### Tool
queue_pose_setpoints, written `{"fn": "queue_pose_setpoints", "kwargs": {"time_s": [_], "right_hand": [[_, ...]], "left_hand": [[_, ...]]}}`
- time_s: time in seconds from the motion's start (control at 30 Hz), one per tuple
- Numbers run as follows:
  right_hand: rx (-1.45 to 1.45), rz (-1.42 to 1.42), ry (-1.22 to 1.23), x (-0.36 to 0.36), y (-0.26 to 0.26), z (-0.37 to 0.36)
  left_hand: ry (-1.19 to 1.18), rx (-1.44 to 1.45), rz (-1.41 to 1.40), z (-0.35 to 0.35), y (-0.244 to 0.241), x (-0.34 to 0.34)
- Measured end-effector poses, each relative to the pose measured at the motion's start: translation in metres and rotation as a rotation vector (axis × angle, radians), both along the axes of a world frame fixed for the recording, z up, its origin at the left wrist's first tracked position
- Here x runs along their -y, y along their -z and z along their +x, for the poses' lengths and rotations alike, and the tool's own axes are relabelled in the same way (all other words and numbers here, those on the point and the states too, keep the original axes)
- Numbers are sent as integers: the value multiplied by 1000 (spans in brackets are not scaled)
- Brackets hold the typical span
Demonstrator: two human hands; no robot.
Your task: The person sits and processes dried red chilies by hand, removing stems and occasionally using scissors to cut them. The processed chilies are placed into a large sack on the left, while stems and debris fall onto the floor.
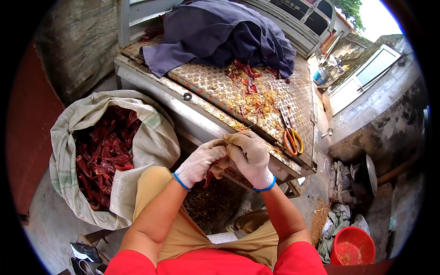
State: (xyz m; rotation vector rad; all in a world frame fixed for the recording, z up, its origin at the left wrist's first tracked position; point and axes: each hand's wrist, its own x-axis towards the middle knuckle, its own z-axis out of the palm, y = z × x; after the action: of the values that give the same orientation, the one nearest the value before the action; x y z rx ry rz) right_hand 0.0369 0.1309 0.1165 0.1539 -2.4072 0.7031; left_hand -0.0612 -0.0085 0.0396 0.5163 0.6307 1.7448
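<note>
My left hand (202,160), in a white knitted glove with a blue cuff, is closed around a dried red chili pepper (208,178). Part of the pepper hangs below the fingers; the rest is hidden. My right hand (251,154), gloved alike, meets the left at the fingertips. Whether its fingers pinch the pepper is hidden. Both hands are above my lap, at the near edge of a metal truck bed (209,82). Orange- and yellow-handled scissors (292,140) lie on the bed to the right. A woven sack (151,137) full of dried red chilies (103,154) stands at my left.
A dark cloth (220,34) covers a heap on the truck bed. Pale seeds (263,103) and chili pieces (250,86) are scattered before it. A red plastic bucket (354,245) stands at lower right, below a round metal lid (370,174). Debris (213,206) covers the floor between my legs.
</note>
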Motion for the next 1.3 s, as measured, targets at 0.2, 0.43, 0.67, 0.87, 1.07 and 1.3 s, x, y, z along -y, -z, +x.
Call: {"fn": "queue_pose_setpoints", "kwargs": {"time_s": [0.2, 0.43, 0.67, 0.87, 1.07, 1.3], "right_hand": [[208, -994, 138, 12, 16, 1], [401, -1195, 141, 9, 21, -4], [430, -1238, 173, 7, 8, 4], [364, -315, 318, 8, 5, 22], [54, 112, 96, -13, 8, 23], [213, -1127, 216, 9, 24, 13]], "left_hand": [[-129, -55, 7, 7, -11, 0], [-177, -73, -5, 7, -14, 7], [-274, -234, -22, 12, -10, 0], [-466, -674, 8, 14, 2, -6], [-572, -1162, -70, 15, -9, -9], [-774, -1159, 20, 19, -8, -17]]}}
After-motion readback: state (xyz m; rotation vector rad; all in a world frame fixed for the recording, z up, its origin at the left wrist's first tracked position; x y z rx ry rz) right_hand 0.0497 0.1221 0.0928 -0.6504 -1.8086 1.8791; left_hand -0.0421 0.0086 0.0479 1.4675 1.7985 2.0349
